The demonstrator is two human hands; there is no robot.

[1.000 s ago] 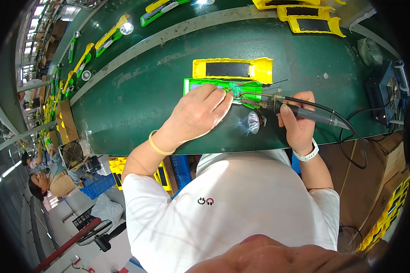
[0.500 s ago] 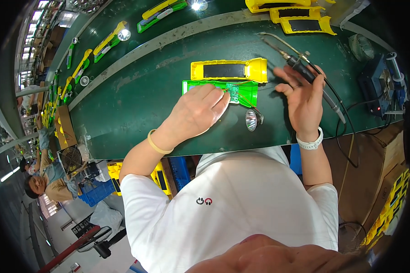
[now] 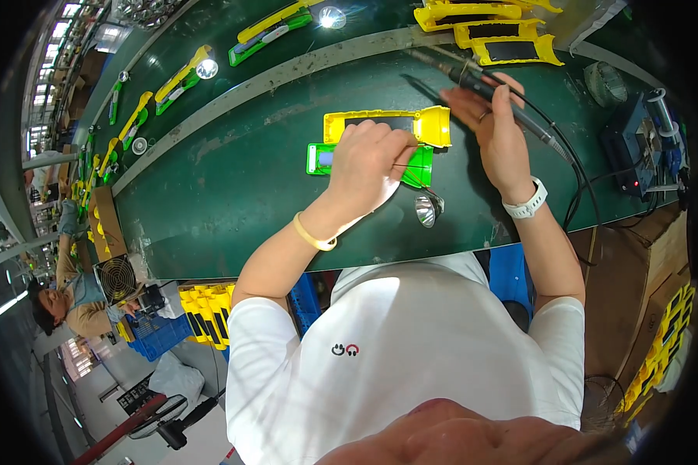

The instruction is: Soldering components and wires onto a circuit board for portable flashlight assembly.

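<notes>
Over the green flashlight housing (image 3: 419, 171) my left hand (image 3: 368, 167) is closed, thumb and fingers pinched at its wires; what they hold is hidden. The hand covers the housing's middle. A pale blue cell (image 3: 326, 160) shows at the housing's left end. Thin wires run right from under my fingers, some down to a round reflector lamp (image 3: 426, 210) on the table. Just behind lies a yellow housing half (image 3: 433, 126) with a black panel, partly covered by my fingers. My right hand (image 3: 498, 136), to the right, holds a soldering iron (image 3: 473, 81), its tip pointing to the far left.
A blue soldering station (image 3: 624, 155) with a solder spool (image 3: 663, 115) stands at the right. Yellow housing halves (image 3: 512, 51) lie at the far right. Flashlight sets (image 3: 182, 81) line the far left beyond a grey strip (image 3: 240, 89). A co-worker (image 3: 77, 302) sits at left.
My left hand has shifted right along the green housing, uncovering its left end. My right hand has moved left and away from me, bringing the soldering iron with it.
</notes>
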